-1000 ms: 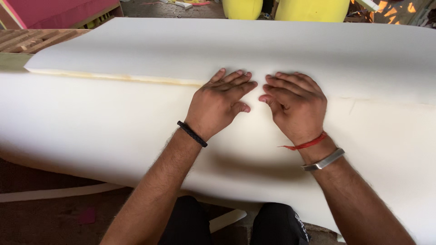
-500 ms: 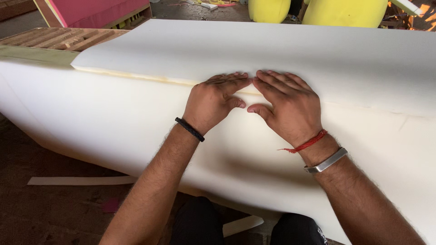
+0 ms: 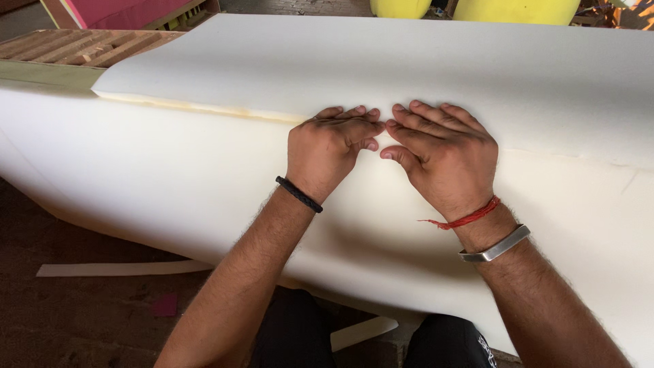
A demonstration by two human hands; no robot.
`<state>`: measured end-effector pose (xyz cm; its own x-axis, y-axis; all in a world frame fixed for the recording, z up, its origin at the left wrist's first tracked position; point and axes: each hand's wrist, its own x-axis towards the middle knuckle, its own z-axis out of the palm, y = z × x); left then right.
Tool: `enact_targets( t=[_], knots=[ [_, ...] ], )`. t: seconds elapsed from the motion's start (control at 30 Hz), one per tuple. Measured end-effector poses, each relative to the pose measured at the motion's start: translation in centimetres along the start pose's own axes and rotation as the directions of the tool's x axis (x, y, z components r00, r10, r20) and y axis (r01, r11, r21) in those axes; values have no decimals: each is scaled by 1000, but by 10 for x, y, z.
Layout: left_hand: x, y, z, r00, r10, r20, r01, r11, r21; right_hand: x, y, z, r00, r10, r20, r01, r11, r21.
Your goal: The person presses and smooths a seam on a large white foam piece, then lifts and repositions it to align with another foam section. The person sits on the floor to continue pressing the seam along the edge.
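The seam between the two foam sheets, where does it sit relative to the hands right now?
In the head view the seam runs from the left edge rightward under the fingertips of the left hand and right hand, both pressed flat on the white foam.

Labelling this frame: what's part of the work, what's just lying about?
In hand:
left hand
right hand
upper foam sheet
lower foam sheet

Lying about:
yellow tubs
wooden slats
pink board
foam strip
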<state>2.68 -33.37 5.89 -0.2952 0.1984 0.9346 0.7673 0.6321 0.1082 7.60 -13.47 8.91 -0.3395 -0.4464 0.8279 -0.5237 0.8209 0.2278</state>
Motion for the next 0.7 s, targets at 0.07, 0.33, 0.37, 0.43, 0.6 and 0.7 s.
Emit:
enact_targets(
  t=[0.07,0.33,0.37,0.43,0.6,0.7],
  knots=[
    [-1,0,1,1000,22,-12,-22,1000,1,0,-1,-1,1000,5,-1,-5,1000,5],
    [-2,6,2,995,70,-66,-63,993,95,6,-10,2,999,38,-9,-38,999,-17],
    [-1,7,-1,995,70,-68,-64,994,84,7,-11,1,999,45,-11,-45,999,-21],
    [1,8,-9,998,42,-46,-40,999,35,7,-10,-6,1000,-5,-13,5,1000,22],
    [6,3,-34,940,-214,264,281,927,-249,-1,-3,-21,999,-39,-3,39,995,88],
    [8,3,-37,987,-9,163,38,984,-172,-4,-4,-12,999,-4,-40,7,997,81]
  ],
)
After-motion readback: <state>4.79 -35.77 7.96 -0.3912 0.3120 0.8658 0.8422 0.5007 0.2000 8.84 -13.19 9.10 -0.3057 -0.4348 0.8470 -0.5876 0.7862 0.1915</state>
